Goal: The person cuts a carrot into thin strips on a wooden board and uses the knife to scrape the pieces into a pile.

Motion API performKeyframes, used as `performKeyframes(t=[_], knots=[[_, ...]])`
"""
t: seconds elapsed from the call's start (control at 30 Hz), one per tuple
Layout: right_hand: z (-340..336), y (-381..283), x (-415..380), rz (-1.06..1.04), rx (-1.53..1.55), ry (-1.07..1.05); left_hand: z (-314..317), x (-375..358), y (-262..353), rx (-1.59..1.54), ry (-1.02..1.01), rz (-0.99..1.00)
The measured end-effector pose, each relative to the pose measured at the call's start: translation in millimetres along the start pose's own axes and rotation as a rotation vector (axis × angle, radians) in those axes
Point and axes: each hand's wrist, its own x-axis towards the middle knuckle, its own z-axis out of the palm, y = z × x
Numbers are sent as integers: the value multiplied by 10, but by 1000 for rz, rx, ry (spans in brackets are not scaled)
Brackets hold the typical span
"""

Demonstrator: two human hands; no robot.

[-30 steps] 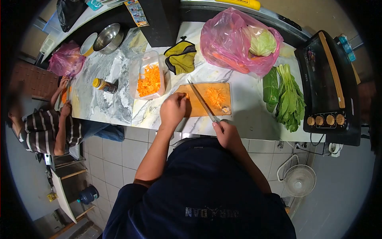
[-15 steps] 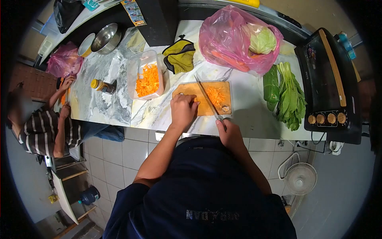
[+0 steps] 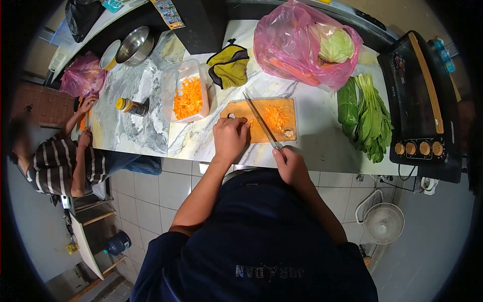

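Observation:
A long knife lies slantwise over the wooden cutting board, its handle in my right hand at the board's front edge. My left hand rests on the board's left part, fingers bent over a small piece of carrot that shows at the fingertips. Right of the blade is a heap of shredded carrot. A clear plastic container with more cut carrot stands left of the board.
Behind the board are a green cloth and a pink bag with a cabbage. Leafy greens lie beside a black oven. A jar and metal bowl are left. A co-worker sits far left.
The whole view has shifted slightly, with the counter a little higher in the frame. Both hands and the knife keep nearly the same places on the board.

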Motion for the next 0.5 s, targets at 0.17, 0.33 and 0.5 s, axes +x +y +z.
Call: performKeyframes(t=[0.17,0.33,0.5], knots=[[61,5,10,-43,-15,25,61,11,21,80,-92,-101],[57,-33,0,-39,-41,18,138,28,51,76,-113,-175],[45,-8,-6,-27,-65,-1,136,72,83,6,-150,-281]])
